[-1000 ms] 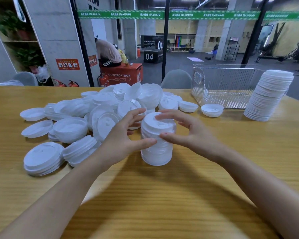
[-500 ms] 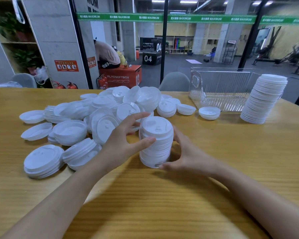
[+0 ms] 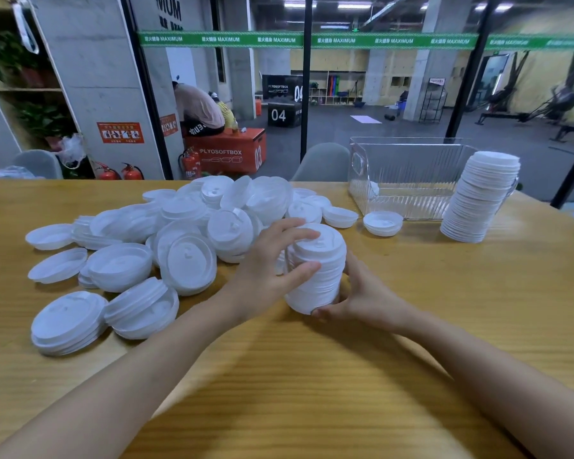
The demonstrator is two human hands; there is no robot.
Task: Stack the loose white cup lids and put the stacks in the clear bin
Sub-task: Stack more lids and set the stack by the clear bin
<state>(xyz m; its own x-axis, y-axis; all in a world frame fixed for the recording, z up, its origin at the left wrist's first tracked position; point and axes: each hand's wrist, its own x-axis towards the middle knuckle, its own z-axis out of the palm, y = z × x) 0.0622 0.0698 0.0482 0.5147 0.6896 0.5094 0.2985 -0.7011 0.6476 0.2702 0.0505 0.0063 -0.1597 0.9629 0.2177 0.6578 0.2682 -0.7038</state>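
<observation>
- White lids form one short stack (image 3: 315, 270) low over the table, gripped by two hands: the left hand (image 3: 265, 276) curls over its top and side, the right hand (image 3: 365, 296) cups its base.
- One tall stack (image 3: 478, 200) stands beside one clear bin (image 3: 408, 170).
- Loose lids (image 3: 179, 233) lie heaped on the left, too many to count.
- Wooden table (image 3: 312, 392); a gym lies behind glass.

— What lies under the left hand (image 3: 262, 276) and right hand (image 3: 365, 299)?
— A wood table (image 3: 279, 392).
— And beyond them?
— Glass, black posts (image 3: 307, 94), a green banner (image 3: 219, 39). Past the left hand: a concrete pillar (image 3: 90, 77), extinguishers (image 3: 131, 172), a red box (image 3: 226, 154). Past the right: grey floor (image 3: 345, 137), perhaps gym machines (image 3: 560, 97), though they are blurred. Tube lights (image 3: 352, 6) hang overhead.
</observation>
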